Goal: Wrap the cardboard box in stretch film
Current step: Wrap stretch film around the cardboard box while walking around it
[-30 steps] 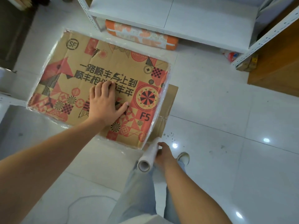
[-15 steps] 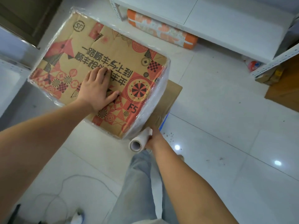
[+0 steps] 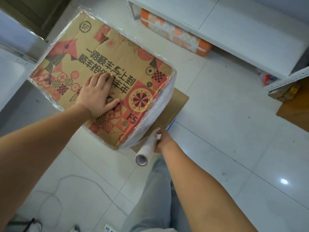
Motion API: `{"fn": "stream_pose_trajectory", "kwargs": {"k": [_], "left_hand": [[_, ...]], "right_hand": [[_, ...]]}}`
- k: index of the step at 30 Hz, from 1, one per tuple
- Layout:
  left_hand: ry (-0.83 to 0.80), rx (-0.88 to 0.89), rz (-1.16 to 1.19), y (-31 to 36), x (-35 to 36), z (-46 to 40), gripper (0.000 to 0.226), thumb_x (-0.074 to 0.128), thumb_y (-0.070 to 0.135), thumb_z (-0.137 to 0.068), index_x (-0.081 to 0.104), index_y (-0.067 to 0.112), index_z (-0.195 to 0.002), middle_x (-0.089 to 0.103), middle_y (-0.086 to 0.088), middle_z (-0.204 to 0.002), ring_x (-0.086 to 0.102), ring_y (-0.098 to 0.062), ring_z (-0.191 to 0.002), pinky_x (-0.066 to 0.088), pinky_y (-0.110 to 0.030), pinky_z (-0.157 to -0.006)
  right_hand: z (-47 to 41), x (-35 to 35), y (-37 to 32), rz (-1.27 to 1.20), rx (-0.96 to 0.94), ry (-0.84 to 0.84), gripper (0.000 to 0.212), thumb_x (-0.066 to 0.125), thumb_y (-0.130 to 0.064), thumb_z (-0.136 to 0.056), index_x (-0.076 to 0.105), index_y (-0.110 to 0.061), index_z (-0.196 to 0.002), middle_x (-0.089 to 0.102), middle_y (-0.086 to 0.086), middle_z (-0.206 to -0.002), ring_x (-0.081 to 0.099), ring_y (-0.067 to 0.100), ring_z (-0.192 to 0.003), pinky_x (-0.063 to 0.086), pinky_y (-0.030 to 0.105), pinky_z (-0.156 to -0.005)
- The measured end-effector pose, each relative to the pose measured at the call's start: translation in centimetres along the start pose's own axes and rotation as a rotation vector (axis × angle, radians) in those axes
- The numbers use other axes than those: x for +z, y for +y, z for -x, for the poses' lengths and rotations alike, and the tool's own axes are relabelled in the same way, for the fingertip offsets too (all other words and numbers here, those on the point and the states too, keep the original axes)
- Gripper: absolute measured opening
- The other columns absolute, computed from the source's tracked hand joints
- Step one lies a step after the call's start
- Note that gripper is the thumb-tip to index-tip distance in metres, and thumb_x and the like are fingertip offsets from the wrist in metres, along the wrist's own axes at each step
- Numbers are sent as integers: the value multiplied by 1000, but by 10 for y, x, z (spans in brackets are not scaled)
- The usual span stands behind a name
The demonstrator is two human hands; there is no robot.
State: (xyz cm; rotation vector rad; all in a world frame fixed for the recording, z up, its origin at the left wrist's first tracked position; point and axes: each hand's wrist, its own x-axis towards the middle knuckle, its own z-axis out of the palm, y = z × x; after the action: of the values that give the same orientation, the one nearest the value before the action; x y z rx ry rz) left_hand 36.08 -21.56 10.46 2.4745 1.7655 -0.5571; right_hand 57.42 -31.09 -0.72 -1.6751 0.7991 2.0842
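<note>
Glossy white tiled floor (image 3: pixel 234 131), white metal shelving (image 3: pixel 250 30) beyond

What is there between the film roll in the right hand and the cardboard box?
In the head view, a stretched sheet of clear film runs from the roll to the box.

Floor (image 3: pixel 225 148) — glossy white tile, grey grout lines. Flat brown cardboard sheet (image 3: pixel 177 104) lies on it mid-frame, with the printed cardboard box (image 3: pixel 103 67) above it; contact between the two is hidden. Orange-and-white bag (image 3: pixel 175 32) lies on the floor at the far edge, partly under the white shelf unit (image 3: pixel 234 27), whose leg stands on the tile. Small red-and-white packet (image 3: pixel 267 77) by the shelf's right post. Thin grey cable (image 3: pixel 70 178) snakes across the near-left tiles. Brown board (image 3: pixel 294 111) at the right edge.
</note>
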Motion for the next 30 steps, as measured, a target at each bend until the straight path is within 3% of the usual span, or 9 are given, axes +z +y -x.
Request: {"fn": "stream_pose_trajectory", "kwargs": {"k": [3, 7, 12, 15, 19, 21, 23, 25, 30], "left_hand": [[4, -2, 0, -1, -1, 0, 88, 26, 65, -84, 32, -2, -141, 43, -21, -134, 35, -37, -125, 29, -51, -105], [0, 3, 19, -2, -1, 0, 89, 26, 66, -84, 33, -2, -141, 44, -20, -133, 36, -36, -125, 28, -51, -106], [-13, 15, 61, -7, 2, -3, 90, 27, 68, -83, 38, -3, -139, 47, -21, -131, 40, -39, -124, 28, -52, -106], [-5, 26, 75, -9, 4, -2, 90, 28, 67, -83, 40, -3, -138, 49, -20, -131, 41, -39, -123, 29, -53, -106], [12, 24, 92, -9, 6, 0, 89, 28, 68, -83, 40, -1, -139, 49, -18, -133, 40, -37, -125, 28, -52, -107], [23, 28, 88, -10, 6, -2, 88, 28, 67, -84, 41, -1, -139, 49, -18, -132, 40, -36, -124, 26, -50, -107], [34, 34, 81, -10, 5, -2, 88, 29, 66, -84, 41, -1, -138, 50, -19, -131, 40, -36, -123, 25, -49, -106], [44, 41, 77, -10, 6, -2, 87, 30, 66, -84, 42, -1, -138, 50, -19, -131, 40, -36, -123, 24, -49, -106], [52, 45, 70, -11, 8, -1, 87, 32, 65, -84, 39, -2, -139, 49, -21, -132, 41, -39, -125, 26, -51, -107]], "right_hand": [[7, 9, -3, 212, -37, -33, 65, 73, -34, -79, 49, -9, -134, 53, 14, -136, 51, 29, -125, 39, 41, -108], [21, 5, -16, 351, -62, 32, 57, 58, -29, -92, 42, 3, -137, 47, 15, -140, 44, 25, -132, 34, 31, -111], [12, 3, -39, 354, -123, 142, 57, 46, -23, -89, 42, -1, -142, 48, 17, -140, 47, 29, -129, 38, 38, -106], [17, 13, -39, 436, -84, 84, 63, 60, -40, -86, 46, -2, -135, 51, 19, -135, 48, 32, -126, 39, 41, -107], [21, 17, -50, 640, -141, 100, 55, 59, -35, -92, 48, 1, -131, 56, 20, -129, 52, 33, -123, 41, 42, -107], [20, 13, -62, 631, -173, 126, 37, 53, -31, -96, 50, -1, -117, 59, 17, -110, 56, 33, -114, 46, 43, -99], [20, 6, -73, 588, -191, 125, 22, 40, -22, -101, 49, -2, -97, 52, 11, -87, 57, 29, -86, 50, 39, -78], [21, 1, -81, 582, -194, 148, 25, 35, -17, -101, 45, -5, -82, 47, 8, -79, 48, 23, -68, 45, 37, -67], [17, 5, -85, 637, -132, 165, 33, 46, -30, -99, 53, -2, -84, 53, 12, -81, 52, 25, -78, 41, 33, -88]]}}
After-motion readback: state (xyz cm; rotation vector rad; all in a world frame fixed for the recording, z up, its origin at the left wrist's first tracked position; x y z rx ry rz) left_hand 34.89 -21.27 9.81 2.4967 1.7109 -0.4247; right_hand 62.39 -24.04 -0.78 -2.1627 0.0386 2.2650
